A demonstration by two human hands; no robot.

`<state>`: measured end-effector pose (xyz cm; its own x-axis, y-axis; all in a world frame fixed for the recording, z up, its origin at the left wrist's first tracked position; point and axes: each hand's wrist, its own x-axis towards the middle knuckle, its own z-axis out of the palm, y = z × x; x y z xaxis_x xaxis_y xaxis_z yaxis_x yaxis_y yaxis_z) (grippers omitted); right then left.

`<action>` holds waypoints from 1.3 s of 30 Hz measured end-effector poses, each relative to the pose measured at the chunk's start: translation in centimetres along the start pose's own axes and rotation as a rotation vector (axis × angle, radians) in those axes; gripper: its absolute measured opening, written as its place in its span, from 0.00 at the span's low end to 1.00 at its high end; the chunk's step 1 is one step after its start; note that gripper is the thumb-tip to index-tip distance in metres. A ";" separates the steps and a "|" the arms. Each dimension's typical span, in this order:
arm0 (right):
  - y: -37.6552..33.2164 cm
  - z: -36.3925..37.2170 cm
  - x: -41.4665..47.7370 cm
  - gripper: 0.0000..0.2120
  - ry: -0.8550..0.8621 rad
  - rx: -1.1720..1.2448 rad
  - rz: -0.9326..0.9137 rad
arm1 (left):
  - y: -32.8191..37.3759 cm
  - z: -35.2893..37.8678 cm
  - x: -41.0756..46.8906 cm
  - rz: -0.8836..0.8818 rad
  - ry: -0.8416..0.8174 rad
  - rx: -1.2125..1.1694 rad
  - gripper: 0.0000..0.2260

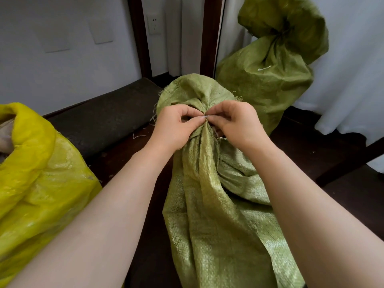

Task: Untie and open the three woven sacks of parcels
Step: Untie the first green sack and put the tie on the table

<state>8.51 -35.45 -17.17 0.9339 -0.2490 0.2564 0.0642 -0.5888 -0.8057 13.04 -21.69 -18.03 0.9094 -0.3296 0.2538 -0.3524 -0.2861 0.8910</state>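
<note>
Green woven plastic, the crinkly kind with a coarse grid weave — that's the near sack (218, 204), lying on the dark floor (324, 154) with its long axis running straight away from the camera, neck end pointing off toward the wall. The fabric bunches into tight radiating pleats at the tied neck, and past the tie the frayed mouth fans out in a rounded ruffle.

Both hands are working right at that neck. The left hand (176, 127) is curled, thumb and forefinger pinched together on the thin pale tie (206, 116). The right hand (234, 121) mirrors it, fingers bent in and pinching at the same spot, so the 2 sets of fingertips nearly touch. Can't tell how the knot itself is arranged, it's too small.

A 2nd green sack (268, 73) stands upright at the back right against a white curtain (353, 80), neck cinched, top flopping over in a puffy bundle. The 3rd is the yellow sack (41, 173) at the left edge — shinier, smoother weave, its mouth already gaping open with the rim rolled down.

A dark padded bench (104, 119) runs along the wall behind.
</note>
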 end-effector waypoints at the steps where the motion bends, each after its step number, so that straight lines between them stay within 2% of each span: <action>1: 0.0 0.0 -0.1 0.04 -0.006 0.031 0.012 | 0.0 0.1 0.0 -0.007 0.009 -0.016 0.05; 5: -0.5 -0.2 -0.3 0.05 -0.025 0.318 0.109 | 0.1 0.0 0.1 -0.017 0.019 -0.071 0.03; 11: -0.8 -0.2 -0.3 0.06 -0.037 0.179 0.047 | 0.1 0.1 0.2 0.000 0.039 -0.091 0.03; 15: -0.9 -0.4 -0.4 0.06 -0.040 0.368 0.109 | 0.0 0.2 0.1 -0.048 0.047 -0.189 0.02; 18: -1.0 -0.6 -0.1 0.05 -0.031 0.284 0.063 | 0.3 0.1 0.2 -0.081 0.028 -0.282 0.02; 20: -1.1 -0.4 -0.1 0.05 -0.032 0.242 0.045 | 0.3 0.1 0.2 -0.063 0.030 -0.259 0.03; 25: -1.2 -0.7 -0.6 0.05 -0.051 0.493 0.146 | 0.3 0.2 0.1 -0.095 0.023 -0.294 0.03; 30: -1.6 -0.7 -0.4 0.06 -0.053 0.395 0.102 | 0.4 0.2 0.2 -0.075 0.035 -0.320 0.04; 34: -1.4 -1.2 -0.5 0.13 -0.045 0.695 0.221 | 0.2 0.0 0.3 -0.095 0.046 -0.338 0.05; 36: -1.4 -1.4 -0.5 0.09 -0.024 0.812 0.287 | 0.2 0.0 0.3 -0.093 0.051 -0.335 0.05; 39: -1.4 -1.3 -0.3 0.04 -0.002 0.823 0.304 | 0.3 0.2 0.3 -0.091 0.044 -0.342 0.04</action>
<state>7.64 -35.51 -15.41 0.9525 -0.3029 -0.0327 0.0445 0.2446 -0.9686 13.18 -22.08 -17.73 0.9450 -0.2754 0.1766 -0.1816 0.0074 0.9833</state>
